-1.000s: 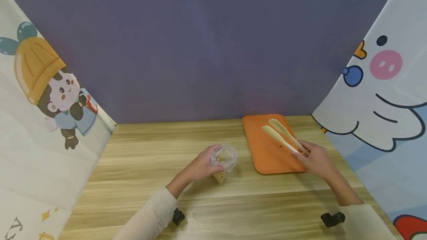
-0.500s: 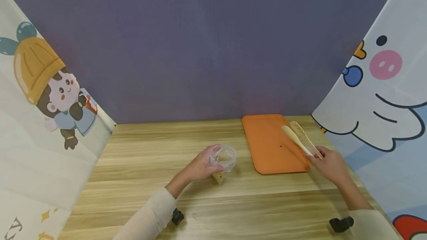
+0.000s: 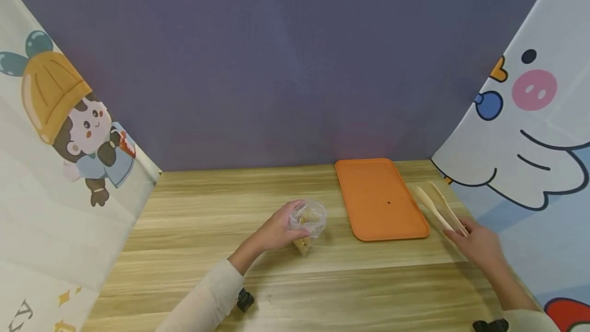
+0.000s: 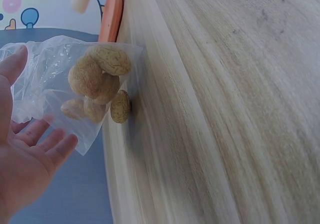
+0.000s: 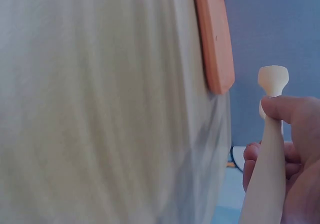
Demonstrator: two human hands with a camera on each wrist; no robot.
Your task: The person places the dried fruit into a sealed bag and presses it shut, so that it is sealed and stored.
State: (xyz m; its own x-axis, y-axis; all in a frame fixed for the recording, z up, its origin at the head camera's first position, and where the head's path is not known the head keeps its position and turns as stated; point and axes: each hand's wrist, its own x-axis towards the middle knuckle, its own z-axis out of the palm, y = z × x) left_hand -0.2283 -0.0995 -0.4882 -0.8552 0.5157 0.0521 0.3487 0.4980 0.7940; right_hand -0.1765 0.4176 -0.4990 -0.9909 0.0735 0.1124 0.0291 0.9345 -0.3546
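In the head view my left hand point(image 3: 275, 228) grips the mouth of a clear plastic bag point(image 3: 318, 214) near the middle of the table. Several tan, wrinkled walnuts point(image 4: 86, 78) fill the bag's lower end in the left wrist view. Another walnut point(image 4: 120, 107) shows right at the bag's edge, close to the tabletop. My right hand point(image 3: 479, 246) holds a pair of cream tongs point(image 3: 430, 206) by the handles, past the right side of the orange tray point(image 3: 378, 219). The tongs' two arms are spread apart with nothing between the tips.
The wooden table point(image 3: 207, 214) ends at a dark grey-blue back wall point(image 3: 276, 65). Printed cartoon cloths point(image 3: 539, 168) flank it on both sides. A small dark speck point(image 3: 388, 202) lies on the tray's surface.
My right hand has moved right and toward me with the tongs, from over the tray to beyond its right edge. My left hand and the bag have stayed in place.
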